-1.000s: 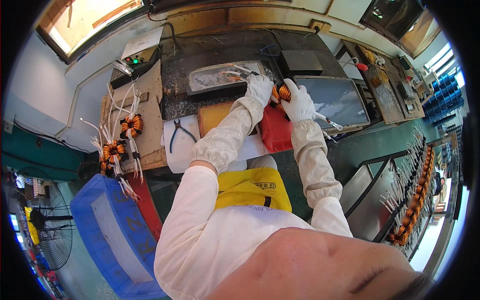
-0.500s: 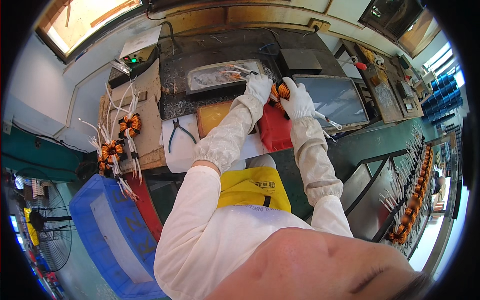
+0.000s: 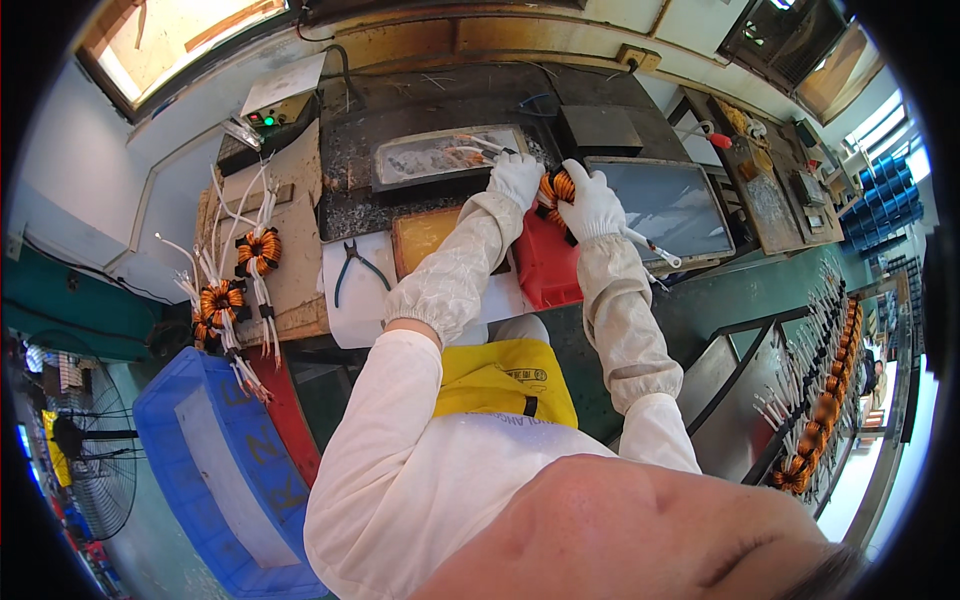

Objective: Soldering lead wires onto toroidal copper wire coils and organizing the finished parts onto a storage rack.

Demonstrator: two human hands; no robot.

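Note:
A copper-wound ring coil (image 3: 556, 192) hangs over the red container (image 3: 548, 262), and my gloved right hand (image 3: 592, 204) is closed around its right side. White-sleeved leads (image 3: 655, 248) with ring terminals stick out below that hand. My gloved left hand (image 3: 517, 178) is closed just left of the coil, gripping its far-side wire leads (image 3: 482, 147). Their stripped copper ends reach over the silvery molten-looking surface of the rectangular pot (image 3: 390, 165). The fingertips of the left hand are partly hidden.
An amber block in a tray (image 3: 425, 238) and pliers (image 3: 357, 270) lie nearer me. More coils (image 3: 258, 252) with leads rest at the left, above a blue crate (image 3: 215, 470). A grey-topped tray (image 3: 655, 205) sits right; a rack of coils (image 3: 825, 405) stands lower right. A fan (image 3: 95, 435) is far left.
The coil and both hands have shifted only slightly. The lead ends over the pot have moved a little, and the view has tilted slightly.

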